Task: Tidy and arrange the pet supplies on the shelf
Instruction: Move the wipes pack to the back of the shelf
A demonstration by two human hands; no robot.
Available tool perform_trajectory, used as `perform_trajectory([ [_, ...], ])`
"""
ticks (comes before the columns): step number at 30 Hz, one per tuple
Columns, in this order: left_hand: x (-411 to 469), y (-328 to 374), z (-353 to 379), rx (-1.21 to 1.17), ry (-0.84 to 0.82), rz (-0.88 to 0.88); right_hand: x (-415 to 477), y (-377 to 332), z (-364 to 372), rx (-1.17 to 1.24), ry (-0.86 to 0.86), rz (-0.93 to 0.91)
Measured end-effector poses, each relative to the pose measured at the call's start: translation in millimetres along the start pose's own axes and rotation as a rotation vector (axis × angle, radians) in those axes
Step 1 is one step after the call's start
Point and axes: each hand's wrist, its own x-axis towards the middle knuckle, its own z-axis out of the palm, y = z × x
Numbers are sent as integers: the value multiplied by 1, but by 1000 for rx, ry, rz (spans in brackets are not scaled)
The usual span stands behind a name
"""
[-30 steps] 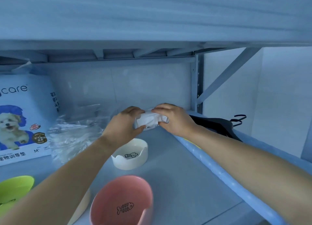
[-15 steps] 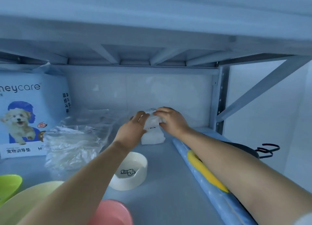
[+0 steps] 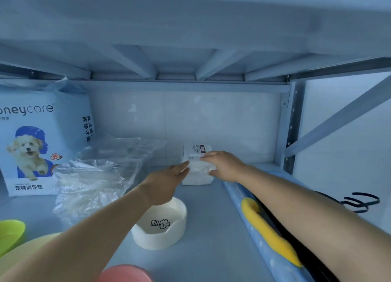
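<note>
Standing upright at the rear of the shelf point(image 3: 211, 228), the white packet point(image 3: 197, 174) is flanked: right hand point(image 3: 225, 165) grasps its right edge; left hand point(image 3: 167, 182), fingers straight, touches its left side.

head view | left hand point(image 3: 167, 182) and right hand point(image 3: 225, 167) bare | forearms point(image 3: 101, 233) apparently bare up to frame edge

The shelf point(image 3: 211, 228) looks like smooth painted metal. The crumpled bag point(image 3: 88, 180) is clear glossy plastic. The white bowl point(image 3: 163, 233) appears glossy, ceramic-like.
</note>
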Motion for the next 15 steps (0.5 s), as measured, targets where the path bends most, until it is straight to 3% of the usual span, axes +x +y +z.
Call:
perform_trajectory([
  [4,4,-2,-6,-8,49,38,-11,-2,0,-110,63,31],
  [9,15,-2,-7,-89,52,25,-17,-6,2,-142,-118,21],
  [15,18,3,2,-96,7,-42,-9,-7,1,-183,-212,10],
])
